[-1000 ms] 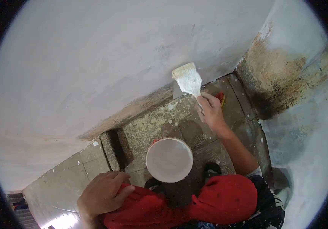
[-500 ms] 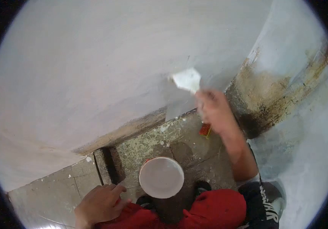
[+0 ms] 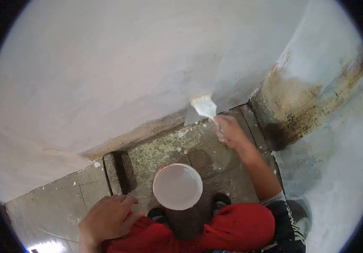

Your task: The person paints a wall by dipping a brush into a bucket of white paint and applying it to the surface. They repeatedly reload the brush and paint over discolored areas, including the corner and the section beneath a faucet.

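Observation:
A wide brush [image 3: 205,106], coated in whitish paint, has its bristles against the lower part of the pale wall [image 3: 118,63]. My right hand [image 3: 230,131] is closed around its handle. Below it, a round bucket [image 3: 178,187] of pale liquid stands on the floor between my feet. My left hand [image 3: 110,217] rests on my red-clad knee at the lower left, fingers slightly apart and nothing in them.
A stained, peeling patch [image 3: 293,105] covers the adjoining wall at the right. Along the wall's foot runs a bare brownish strip [image 3: 139,137]. A raised stone ledge [image 3: 114,173] stands left of the bucket on the tiled floor [image 3: 63,202].
My right hand has moved the brush down the wall, toward the floor. The red and yellow object that showed below that hand is no longer visible. My left hand has barely shifted.

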The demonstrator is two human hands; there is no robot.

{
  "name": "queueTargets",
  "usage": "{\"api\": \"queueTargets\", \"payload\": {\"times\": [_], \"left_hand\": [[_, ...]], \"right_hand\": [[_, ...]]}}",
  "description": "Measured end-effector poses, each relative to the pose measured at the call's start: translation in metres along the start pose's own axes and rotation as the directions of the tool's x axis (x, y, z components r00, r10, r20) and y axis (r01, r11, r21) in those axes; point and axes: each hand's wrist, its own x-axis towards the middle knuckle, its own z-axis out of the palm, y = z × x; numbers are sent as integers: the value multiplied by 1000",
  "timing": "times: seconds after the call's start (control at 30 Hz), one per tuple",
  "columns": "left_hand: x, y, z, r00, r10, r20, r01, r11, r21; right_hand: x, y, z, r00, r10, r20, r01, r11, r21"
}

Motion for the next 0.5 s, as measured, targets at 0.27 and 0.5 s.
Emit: {"api": "queueTargets", "payload": {"times": [0.27,0.5], "left_hand": [[-3,11,2,1000,-2,-6,2,1000,22],[3,14,-2,999,-30,-29,30,999,29]], "right_hand": [[-27,-95,-4,967,-248,-56,236,959,-160],[-71,-187,11,790,-608,-75,602,793,-93]]}}
